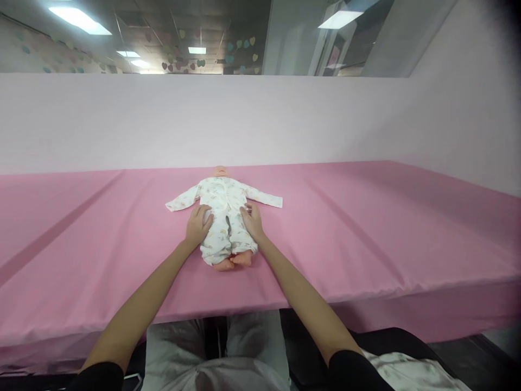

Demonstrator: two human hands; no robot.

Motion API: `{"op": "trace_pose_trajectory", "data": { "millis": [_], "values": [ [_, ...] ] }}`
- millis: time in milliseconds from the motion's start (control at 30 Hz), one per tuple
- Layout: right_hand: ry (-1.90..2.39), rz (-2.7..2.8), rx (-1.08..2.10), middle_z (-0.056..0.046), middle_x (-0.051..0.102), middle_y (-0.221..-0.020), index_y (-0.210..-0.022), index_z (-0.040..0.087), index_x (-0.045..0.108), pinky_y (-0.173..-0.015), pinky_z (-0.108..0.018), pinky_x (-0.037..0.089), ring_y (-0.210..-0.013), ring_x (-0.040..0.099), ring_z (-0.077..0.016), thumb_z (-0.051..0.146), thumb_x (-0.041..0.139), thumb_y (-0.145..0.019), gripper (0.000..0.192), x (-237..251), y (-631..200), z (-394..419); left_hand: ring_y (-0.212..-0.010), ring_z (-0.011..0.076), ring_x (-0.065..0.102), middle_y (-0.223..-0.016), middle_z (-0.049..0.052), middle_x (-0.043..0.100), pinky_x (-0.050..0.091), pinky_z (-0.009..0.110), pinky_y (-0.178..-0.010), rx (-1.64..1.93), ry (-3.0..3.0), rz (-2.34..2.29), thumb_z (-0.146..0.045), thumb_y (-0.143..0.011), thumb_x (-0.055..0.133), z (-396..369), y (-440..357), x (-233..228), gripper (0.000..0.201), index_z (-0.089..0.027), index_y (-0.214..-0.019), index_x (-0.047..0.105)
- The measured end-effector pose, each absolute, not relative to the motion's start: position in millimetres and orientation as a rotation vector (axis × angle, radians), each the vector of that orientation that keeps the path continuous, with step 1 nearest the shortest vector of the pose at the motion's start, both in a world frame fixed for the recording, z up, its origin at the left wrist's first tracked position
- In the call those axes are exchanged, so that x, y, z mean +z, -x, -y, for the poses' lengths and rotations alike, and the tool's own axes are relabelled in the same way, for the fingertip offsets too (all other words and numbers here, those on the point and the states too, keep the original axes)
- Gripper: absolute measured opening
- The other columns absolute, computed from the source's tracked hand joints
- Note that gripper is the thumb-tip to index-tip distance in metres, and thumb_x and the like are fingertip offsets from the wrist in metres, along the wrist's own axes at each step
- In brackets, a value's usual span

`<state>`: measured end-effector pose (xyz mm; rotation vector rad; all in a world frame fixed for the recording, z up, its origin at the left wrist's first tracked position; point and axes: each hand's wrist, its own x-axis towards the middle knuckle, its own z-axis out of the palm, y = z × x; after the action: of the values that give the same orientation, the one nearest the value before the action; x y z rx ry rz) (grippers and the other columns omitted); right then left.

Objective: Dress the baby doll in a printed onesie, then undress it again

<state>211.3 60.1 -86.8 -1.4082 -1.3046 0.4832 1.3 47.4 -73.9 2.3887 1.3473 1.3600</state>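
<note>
While both forearms reach forward over the near edge, the pink table cover (pixel 366 228) runs the full width of the view, with a long crease crossing its left part. Left hand (pixel 198 224): palm down at the left side of the doll's (pixel 225 220) waist, fingers loosely curled and close together, pressed against the cloth of the white printed suit (pixel 222 198); nothing gripped that I can see. Doll: lying on its back mid-table, head toward the far wall (pixel 260 119), sleeves spread flat to either side, bare feet (pixel 234 262) pointing to the near edge. Right hand (pixel 252 219): flat on the right side of the waist, fingers extended and narrow, touching the suit. Folded pale cloth (pixel 411 372) lies bottom right, below table level.
</note>
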Motion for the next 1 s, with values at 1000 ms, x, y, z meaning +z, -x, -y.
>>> {"op": "trace_pose_trajectory", "data": {
  "millis": [1000],
  "values": [
    [1.612, 1.517, 0.375, -0.006, 0.065, -0.09, -0.084, 0.017, 0.058, -0.076, -0.027, 0.041, -0.085, 0.056, -0.0187, 0.014, 0.039, -0.08, 0.02, -99, -236, -72, -0.081, 0.0152, 0.059, -0.122, 0.008, 0.052, 0.048, 0.032, -0.076, 1.238, -2.356, -1.361, -0.04, -0.094, 0.036, -48, 9, -79, 0.034, -0.022, -0.12, 0.049]
  ]
}}
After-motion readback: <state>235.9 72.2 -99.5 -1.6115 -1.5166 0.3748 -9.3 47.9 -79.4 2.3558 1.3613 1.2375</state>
